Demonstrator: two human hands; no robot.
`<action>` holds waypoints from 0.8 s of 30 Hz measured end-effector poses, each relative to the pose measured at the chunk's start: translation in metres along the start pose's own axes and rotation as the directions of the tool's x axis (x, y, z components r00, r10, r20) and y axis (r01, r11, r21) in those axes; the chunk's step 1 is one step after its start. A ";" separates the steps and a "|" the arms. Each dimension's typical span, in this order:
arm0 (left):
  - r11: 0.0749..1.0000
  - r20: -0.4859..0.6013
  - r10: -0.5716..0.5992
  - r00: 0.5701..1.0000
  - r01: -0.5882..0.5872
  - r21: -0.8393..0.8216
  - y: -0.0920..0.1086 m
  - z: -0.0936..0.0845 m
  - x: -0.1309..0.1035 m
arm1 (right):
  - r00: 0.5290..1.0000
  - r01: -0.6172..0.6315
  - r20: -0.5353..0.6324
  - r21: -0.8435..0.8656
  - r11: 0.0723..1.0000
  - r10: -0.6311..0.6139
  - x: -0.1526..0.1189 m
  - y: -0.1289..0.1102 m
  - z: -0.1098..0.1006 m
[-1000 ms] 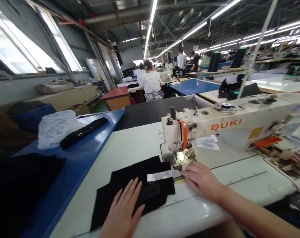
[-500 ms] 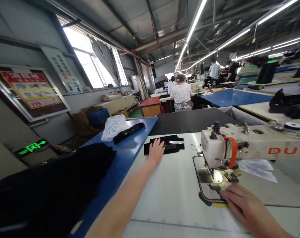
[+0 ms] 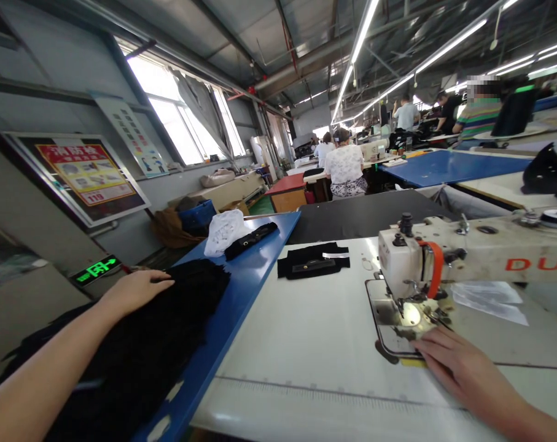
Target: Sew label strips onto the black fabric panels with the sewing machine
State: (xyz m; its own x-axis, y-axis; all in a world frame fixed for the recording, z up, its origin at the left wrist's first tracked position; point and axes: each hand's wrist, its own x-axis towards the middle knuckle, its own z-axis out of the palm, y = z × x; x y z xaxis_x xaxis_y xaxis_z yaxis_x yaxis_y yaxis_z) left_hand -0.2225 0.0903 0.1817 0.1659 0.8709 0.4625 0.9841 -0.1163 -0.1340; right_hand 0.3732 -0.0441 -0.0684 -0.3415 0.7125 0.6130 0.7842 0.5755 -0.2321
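Observation:
My left hand (image 3: pixel 137 290) is over a heap of black fabric pieces (image 3: pixel 186 325) on the blue table, its fingers stretched out and touching the top of the heap. My right hand (image 3: pixel 457 362) rests beside the needle plate (image 3: pixel 393 341) of a white sewing machine (image 3: pixel 402 258), fingers pressed together. Whatever its fingertips may hold is hidden. On the white tabletop left of the machine lies a black fabric piece (image 3: pixel 301 253) with a dark strip on it and a white strip (image 3: pixel 336 255) near its edge.
White strips (image 3: pixel 490 301) lie under the machine arm. A ruler scale (image 3: pixel 306 391) runs along the table's front. On the blue table (image 3: pixel 255 270) sit a white plastic bag (image 3: pixel 223 232) and a rolled black item (image 3: pixel 250 240). Several people work farther back.
My left hand has left the black piece on the white tabletop and moved left onto the black heap. The right hand stays by the needle plate. The view has shifted slightly.

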 end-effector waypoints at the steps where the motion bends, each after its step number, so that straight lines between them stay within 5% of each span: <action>1: 1.000 0.009 -0.024 1.000 0.024 0.004 0.000 0.003 0.002 | 1.000 -0.007 0.003 0.002 1.000 0.007 0.000 -0.001 -0.001; 7: 0.974 -0.080 -0.213 0.974 0.219 0.066 0.011 -0.008 0.008 | 1.000 -0.029 0.007 0.018 0.999 0.029 0.000 -0.002 -0.002; 11: 0.956 -0.296 -0.265 0.918 0.291 0.046 0.054 -0.034 0.000 | 0.998 -0.057 0.037 0.029 0.998 0.056 0.003 -0.004 -0.003; 14: 0.993 -0.301 -0.060 0.952 0.087 0.077 0.111 -0.027 -0.016 | 0.995 -0.074 0.063 0.035 0.997 0.072 0.006 -0.007 -0.006; 17: 0.962 -0.138 0.272 0.952 -0.268 0.046 0.184 0.015 -0.050 | 0.994 -0.090 0.068 0.042 0.995 0.087 0.008 -0.009 -0.008; 19: 0.877 0.044 0.481 0.876 -0.479 -0.041 0.239 0.052 -0.082 | 0.991 -0.109 0.078 0.045 0.993 0.106 0.009 -0.010 -0.009; 21: 0.820 0.210 0.571 0.793 -0.560 -0.117 0.293 0.082 -0.111 | 0.989 -0.119 0.089 0.037 0.992 0.116 0.011 -0.010 -0.010; 24: 0.760 0.183 0.649 0.738 -0.627 -0.168 0.355 0.099 -0.137 | 0.989 -0.112 0.101 0.010 0.994 0.110 0.013 -0.008 -0.011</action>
State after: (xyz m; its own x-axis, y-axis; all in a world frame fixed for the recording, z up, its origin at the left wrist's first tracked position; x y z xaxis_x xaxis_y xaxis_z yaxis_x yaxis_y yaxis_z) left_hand 0.0982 -0.0230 -0.0163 0.7500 0.6548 0.0935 0.6548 -0.7150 -0.2449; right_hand 0.3682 -0.0444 -0.0501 -0.3034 0.8083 0.5046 0.8122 0.4963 -0.3066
